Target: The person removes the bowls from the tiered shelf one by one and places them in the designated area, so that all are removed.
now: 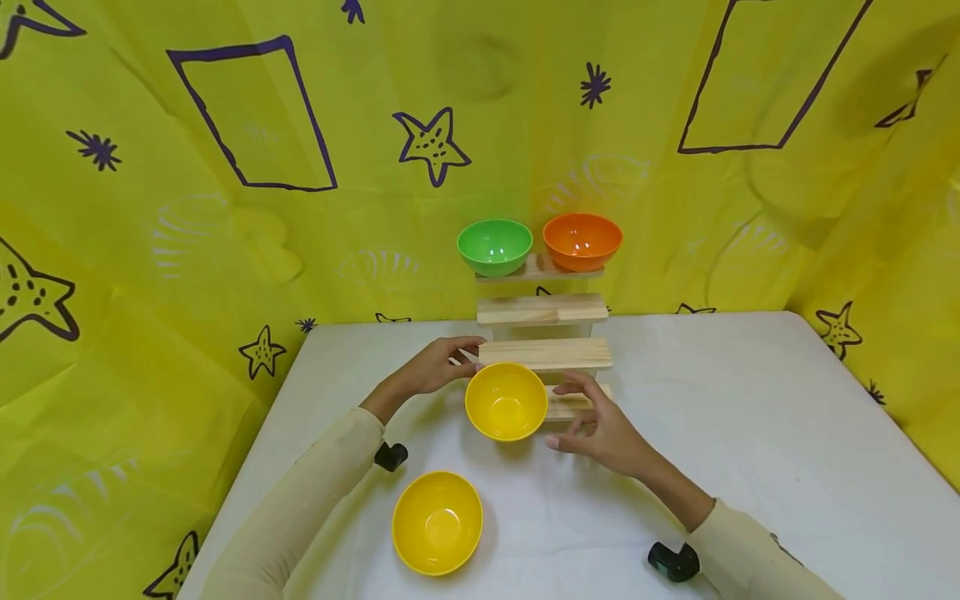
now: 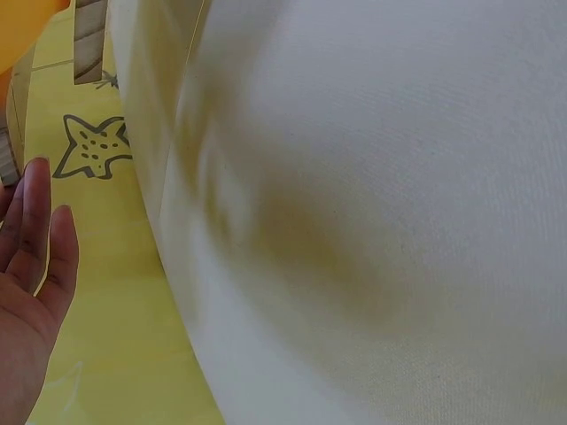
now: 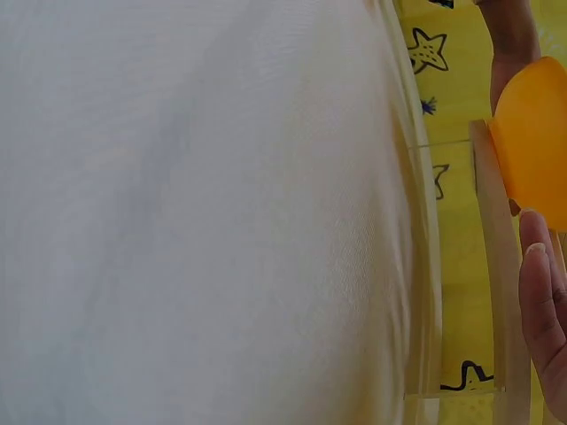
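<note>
A yellow bowl (image 1: 507,403) is at the left end of the lowest step of a wooden stepped stand (image 1: 545,354). My left hand (image 1: 431,367) is at the bowl's upper left, thumb tip by the rim and fingers at the end of the step above. Its fingers look nearly straight in the left wrist view (image 2: 31,274). To the right of the bowl, my right hand (image 1: 603,429) has thumb and fingers spread, with a small gap to the rim. The right wrist view shows the orange-yellow bowl side (image 3: 536,146) beyond the fingertips.
A second yellow bowl (image 1: 438,523) rests on the white-covered table (image 1: 750,400) nearer me. On the stand's top step sit a green bowl (image 1: 495,247) and an orange bowl (image 1: 582,242). Yellow patterned cloth (image 1: 375,208) hangs behind and at both sides.
</note>
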Demonstrator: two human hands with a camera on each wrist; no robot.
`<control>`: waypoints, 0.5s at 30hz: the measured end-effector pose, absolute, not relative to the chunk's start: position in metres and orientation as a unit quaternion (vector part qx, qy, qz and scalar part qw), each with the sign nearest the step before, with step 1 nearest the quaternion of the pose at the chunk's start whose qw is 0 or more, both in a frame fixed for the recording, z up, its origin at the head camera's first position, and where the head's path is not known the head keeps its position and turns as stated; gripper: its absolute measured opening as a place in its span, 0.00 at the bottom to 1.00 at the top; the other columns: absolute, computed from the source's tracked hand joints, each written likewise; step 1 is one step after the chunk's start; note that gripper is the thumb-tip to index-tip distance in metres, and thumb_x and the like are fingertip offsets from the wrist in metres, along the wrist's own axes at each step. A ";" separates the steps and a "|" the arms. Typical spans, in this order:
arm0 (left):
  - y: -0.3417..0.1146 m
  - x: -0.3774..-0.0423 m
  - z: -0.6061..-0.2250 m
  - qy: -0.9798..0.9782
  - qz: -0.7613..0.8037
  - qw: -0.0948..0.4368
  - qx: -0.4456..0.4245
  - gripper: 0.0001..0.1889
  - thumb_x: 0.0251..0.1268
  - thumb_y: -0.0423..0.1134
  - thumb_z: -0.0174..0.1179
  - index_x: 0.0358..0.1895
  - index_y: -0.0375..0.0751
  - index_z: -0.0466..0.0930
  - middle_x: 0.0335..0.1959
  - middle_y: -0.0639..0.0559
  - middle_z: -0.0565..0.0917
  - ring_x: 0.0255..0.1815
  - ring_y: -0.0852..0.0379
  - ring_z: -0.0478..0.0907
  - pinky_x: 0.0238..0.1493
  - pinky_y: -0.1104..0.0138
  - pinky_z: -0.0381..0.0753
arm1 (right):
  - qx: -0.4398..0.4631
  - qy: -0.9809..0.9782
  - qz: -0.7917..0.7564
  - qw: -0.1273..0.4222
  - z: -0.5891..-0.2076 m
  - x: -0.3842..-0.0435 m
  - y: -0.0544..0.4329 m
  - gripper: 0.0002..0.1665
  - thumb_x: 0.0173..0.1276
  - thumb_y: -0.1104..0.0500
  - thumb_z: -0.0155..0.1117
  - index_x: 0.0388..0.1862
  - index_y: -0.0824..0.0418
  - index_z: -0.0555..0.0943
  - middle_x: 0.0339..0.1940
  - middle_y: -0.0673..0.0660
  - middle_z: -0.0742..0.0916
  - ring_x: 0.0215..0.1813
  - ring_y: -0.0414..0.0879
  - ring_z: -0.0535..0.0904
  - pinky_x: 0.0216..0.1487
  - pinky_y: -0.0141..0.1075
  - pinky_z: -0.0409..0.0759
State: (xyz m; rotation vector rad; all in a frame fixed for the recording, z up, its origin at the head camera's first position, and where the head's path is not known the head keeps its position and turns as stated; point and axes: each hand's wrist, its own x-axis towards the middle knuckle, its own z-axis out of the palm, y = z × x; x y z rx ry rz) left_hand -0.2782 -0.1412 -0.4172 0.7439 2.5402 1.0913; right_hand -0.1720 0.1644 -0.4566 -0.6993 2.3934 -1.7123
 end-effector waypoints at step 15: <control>-0.142 -0.278 -0.415 0.880 0.368 0.134 0.268 0.28 0.73 0.41 0.61 0.72 0.36 0.69 0.61 0.40 0.81 0.53 0.49 0.82 0.52 0.63 0.83 | -0.214 0.791 -0.563 0.106 -0.452 -0.180 0.140 0.67 0.55 0.46 0.81 0.83 0.48 0.46 0.73 0.72 0.65 0.38 0.48 0.85 0.36 0.37 0.86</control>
